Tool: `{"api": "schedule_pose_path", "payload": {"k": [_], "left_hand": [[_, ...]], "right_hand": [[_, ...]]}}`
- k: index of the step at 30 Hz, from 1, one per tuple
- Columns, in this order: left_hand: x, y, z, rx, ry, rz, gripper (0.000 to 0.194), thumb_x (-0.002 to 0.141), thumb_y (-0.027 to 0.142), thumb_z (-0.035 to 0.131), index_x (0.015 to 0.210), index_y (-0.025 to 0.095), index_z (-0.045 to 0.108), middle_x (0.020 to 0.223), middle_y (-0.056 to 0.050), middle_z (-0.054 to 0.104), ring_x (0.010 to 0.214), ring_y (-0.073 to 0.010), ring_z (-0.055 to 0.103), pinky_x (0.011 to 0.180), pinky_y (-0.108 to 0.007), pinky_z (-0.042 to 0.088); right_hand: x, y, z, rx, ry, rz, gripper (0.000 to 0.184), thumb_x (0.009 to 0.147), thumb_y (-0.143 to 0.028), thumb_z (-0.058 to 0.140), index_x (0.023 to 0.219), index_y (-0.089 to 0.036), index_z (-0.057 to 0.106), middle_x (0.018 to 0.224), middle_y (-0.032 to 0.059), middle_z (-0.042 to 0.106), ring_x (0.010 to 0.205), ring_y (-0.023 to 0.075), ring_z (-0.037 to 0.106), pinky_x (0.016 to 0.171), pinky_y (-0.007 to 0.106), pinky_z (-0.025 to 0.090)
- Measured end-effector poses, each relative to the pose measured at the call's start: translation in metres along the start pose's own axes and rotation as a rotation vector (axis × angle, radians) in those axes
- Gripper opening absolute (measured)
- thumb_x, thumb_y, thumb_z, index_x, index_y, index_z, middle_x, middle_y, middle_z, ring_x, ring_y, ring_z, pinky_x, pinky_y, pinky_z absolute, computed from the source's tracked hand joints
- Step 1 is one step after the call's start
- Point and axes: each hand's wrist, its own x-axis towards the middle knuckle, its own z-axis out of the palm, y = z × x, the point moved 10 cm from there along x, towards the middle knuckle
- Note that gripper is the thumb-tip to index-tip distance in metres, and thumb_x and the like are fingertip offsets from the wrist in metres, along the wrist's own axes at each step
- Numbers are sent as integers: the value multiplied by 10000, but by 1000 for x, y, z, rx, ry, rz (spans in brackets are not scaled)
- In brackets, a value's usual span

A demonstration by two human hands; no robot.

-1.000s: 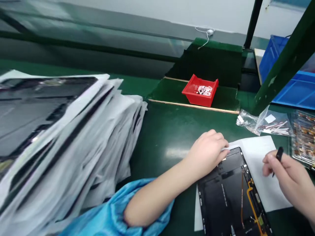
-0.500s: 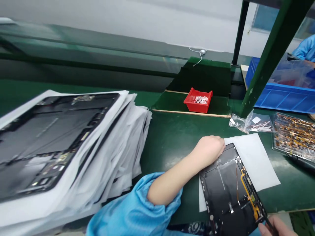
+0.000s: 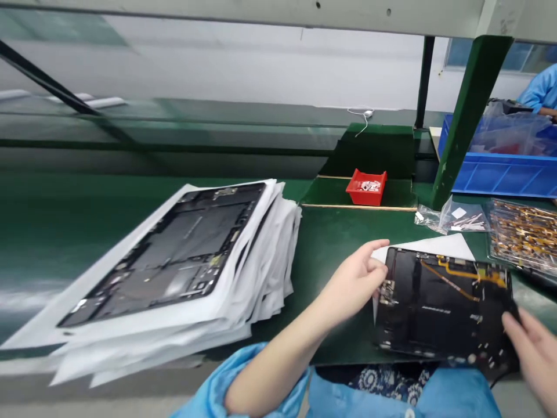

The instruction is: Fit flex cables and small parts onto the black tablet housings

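Observation:
A black tablet housing [image 3: 435,307] with orange flex cables along its far edge is held up over the table's front edge, slightly tilted. My left hand [image 3: 359,278] pinches its left edge between thumb and fingers, the index finger stretched out. At the opposite end my right hand [image 3: 533,348], a little blurred, grips the right edge with the thumb on top. Something dark runs beside the right fingers; I cannot make out what it is. A white sheet [image 3: 452,244] lies on the table, partly hidden behind the housing.
On the left stands a stack of white sheets [image 3: 261,290] with another tablet housing [image 3: 174,249] on top. Further back are a red bin [image 3: 366,197] of small parts, plastic bags [image 3: 463,219], a tray of flex cables [image 3: 522,235], a blue crate [image 3: 505,174] and a green post [image 3: 470,116].
The tablet housing has been turned from lengthwise to crosswise and raised off the sheet. My left hand shifted from its far corner to its left edge; my right hand moved up and right.

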Motion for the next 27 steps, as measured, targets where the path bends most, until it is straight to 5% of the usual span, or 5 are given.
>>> {"api": "schedule_pose_path", "payload": {"k": [4,10,15,19,27], "left_hand": [[-24,-28,44,-257,-136,-144,652,823,302,639,1414,171,394,652,45,633,610,-168,668,562,-253,523],[-52,-55,103,-262,-287,-282,328,866,360,616,1115,163,531,909,-67,717,674,-148,683,528,-219,509],[-52,-63,90,247,-268,-227,207,905,340,575,775,190,515,667,14,666,539,-132,583,513,-237,395],[-49,-60,69,592,-199,-136,224,901,323,627,727,199,560,607,36,640,567,-151,586,549,-252,344],[-51,-18,60,696,-4,295,132,986,264,562,982,226,688,856,-12,697,799,-185,641,710,-289,502]], "right_hand": [[108,-34,-28,-367,-26,-127,465,889,-516,498,996,-176,797,1013,122,800,976,373,742,800,457,599],[201,-96,53,-481,-235,-346,309,913,-475,604,1009,-258,803,1033,59,796,971,306,721,823,387,532],[203,-134,137,-466,-343,-546,278,959,-426,642,1057,-182,729,1071,65,746,1028,235,684,934,452,517],[193,-143,161,-403,-319,-637,169,960,-272,643,1067,-185,741,1081,71,737,1066,243,659,948,430,510],[111,-138,66,-196,10,-645,335,1039,-298,431,1126,-181,732,1122,111,672,1098,264,614,979,437,479]]}}
